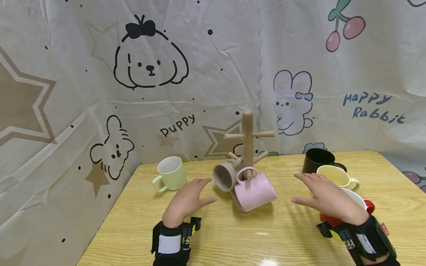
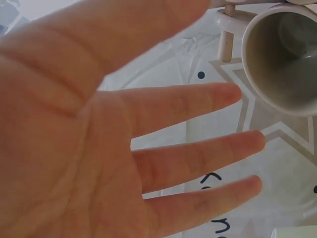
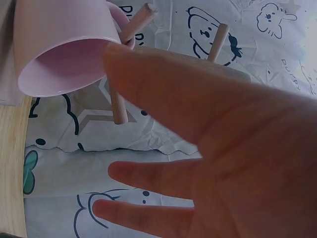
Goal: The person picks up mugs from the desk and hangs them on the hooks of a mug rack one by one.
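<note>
My left hand (image 1: 189, 199) hovers over the table with fingers extended, between the pale green mug (image 1: 172, 173) and the mug rack. On the right, my right hand (image 1: 327, 195) is also spread and holds nothing; it overlaps the red mug (image 1: 329, 219) in the head view. A wooden mug rack (image 1: 247, 140) stands at the middle with bare upper pegs. From its lower pegs hang a pink mug (image 1: 255, 192) and a greyish-beige mug (image 1: 224, 176), both tilted. The left wrist view shows the beige mug (image 2: 282, 59) beyond the fingertips; the right wrist view shows the pink mug (image 3: 69, 44).
Behind the right hand are a black mug (image 1: 317, 160) and a yellow mug (image 1: 336, 176), close together with the red one. The wooden table (image 1: 233, 240) ends at a printed curtain (image 1: 213, 81) along the back and left.
</note>
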Tool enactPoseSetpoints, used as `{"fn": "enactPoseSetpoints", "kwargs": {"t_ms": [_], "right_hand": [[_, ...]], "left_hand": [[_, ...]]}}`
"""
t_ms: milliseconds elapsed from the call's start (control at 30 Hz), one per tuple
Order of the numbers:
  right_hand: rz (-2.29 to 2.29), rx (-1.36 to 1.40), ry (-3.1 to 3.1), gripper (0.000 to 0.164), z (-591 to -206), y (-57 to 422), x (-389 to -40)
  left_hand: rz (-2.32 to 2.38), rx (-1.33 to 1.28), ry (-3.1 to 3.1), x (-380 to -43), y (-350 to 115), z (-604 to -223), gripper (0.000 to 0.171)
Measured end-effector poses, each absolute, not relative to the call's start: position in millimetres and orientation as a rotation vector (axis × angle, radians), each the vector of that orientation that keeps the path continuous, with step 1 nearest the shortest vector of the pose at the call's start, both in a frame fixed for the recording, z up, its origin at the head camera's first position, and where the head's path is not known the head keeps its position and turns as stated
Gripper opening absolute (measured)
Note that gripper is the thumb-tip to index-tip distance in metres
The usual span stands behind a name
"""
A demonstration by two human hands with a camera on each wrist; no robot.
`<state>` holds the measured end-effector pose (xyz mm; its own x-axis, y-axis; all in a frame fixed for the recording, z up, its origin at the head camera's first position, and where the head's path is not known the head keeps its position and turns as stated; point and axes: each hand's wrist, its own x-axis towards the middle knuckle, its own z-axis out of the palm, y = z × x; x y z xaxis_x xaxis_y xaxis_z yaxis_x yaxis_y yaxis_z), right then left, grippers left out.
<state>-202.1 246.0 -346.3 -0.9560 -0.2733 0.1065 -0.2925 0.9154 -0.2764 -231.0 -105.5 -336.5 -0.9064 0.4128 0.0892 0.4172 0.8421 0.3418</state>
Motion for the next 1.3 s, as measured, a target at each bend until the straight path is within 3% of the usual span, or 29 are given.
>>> {"fn": "enactPoseSetpoints", "kwargs": {"t_ms": [367, 667, 800, 933, 1100, 1300], "right_hand": [[0.418, 0.441, -2.991, 0.070, -336, 248, -202], [0.353, 0.579, -2.945, 0.059, -267, 238, -218], [0.581, 0.589, -2.810, 0.046, -230, 228, -241], [0.983, 0.570, -2.709, 0.045, -207, 214, -279], [1.282, 0.780, -2.771, 0.051, -203, 197, -323], [1.507, 1.125, -2.821, 0.047, -211, 185, -344]], "left_hand": [[-0.591, -0.600, -3.023, -228, -114, -331, 0.055], [-0.579, -0.593, -3.056, -229, -114, -331, 0.055], [-0.589, -0.580, -3.066, -230, -114, -332, 0.056], [-0.585, -0.561, -3.071, -228, -116, -331, 0.055], [-0.575, -0.574, -3.062, -228, -116, -330, 0.053], [-0.574, -0.599, -3.062, -227, -113, -332, 0.054]]}}
